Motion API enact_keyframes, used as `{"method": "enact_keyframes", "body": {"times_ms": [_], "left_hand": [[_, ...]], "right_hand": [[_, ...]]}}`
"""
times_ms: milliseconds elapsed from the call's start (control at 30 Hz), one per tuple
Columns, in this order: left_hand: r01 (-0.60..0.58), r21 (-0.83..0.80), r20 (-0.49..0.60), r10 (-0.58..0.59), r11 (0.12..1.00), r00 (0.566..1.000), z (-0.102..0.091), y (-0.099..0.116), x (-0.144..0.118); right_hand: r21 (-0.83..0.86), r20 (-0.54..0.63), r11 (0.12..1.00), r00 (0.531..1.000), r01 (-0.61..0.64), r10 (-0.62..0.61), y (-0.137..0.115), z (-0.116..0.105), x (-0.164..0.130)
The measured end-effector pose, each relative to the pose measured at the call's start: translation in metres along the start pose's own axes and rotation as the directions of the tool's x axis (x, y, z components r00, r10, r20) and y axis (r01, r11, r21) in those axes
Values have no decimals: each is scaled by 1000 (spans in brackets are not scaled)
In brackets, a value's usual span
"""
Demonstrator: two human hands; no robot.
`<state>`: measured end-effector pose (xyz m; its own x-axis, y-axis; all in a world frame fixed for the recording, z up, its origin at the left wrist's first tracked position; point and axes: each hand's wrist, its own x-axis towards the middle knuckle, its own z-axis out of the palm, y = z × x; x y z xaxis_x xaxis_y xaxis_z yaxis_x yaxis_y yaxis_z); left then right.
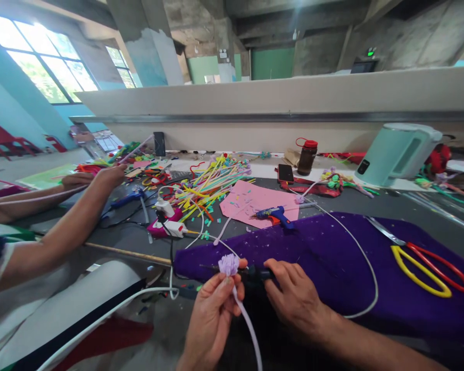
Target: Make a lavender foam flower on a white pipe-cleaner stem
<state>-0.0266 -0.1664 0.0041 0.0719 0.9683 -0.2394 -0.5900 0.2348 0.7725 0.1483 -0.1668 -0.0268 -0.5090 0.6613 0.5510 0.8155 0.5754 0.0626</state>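
My left hand (216, 304) is closed on a lavender fuzzy-stem flower (229, 264), pinched just under its ruffled head. Its pale stem (249, 324) hangs down past my fingers. In my right hand (296, 291) is a slim black-handled tool (258, 273), held level. The tool passes behind the flower, and a thin dark tip shows at the left of the bloom. Whether the tip touches the petals is hidden. Under and beyond both hands lies a purple cloth (317, 247). A blue glue gun (274, 215) rests on a pink sheet (235, 193) beyond the cloth.
Scissors (406, 245) with yellow and red handles lie at right, near a white cable (371, 268). A power strip (168, 226) and colourful fuzzy stems (204, 185) are at centre left. A kettle (390, 154) and bottle (307, 157) stand behind. A co-worker's arms (69, 221) reach in from the left.
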Motion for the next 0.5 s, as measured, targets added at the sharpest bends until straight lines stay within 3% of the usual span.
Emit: {"method": "enact_keyframes", "body": {"times_ms": [133,300,500], "left_hand": [[52,130,76,-62,990,995,8,4,4],[82,257,182,-132,963,974,1,3,5],[48,274,167,-97,960,981,-5,-4,6]], "right_hand": [[142,96,978,986,-150,138,9,-13,0],[374,325,809,882,-452,343,38,-39,-26],[624,541,505,795,-597,272,56,-62,-60]]}}
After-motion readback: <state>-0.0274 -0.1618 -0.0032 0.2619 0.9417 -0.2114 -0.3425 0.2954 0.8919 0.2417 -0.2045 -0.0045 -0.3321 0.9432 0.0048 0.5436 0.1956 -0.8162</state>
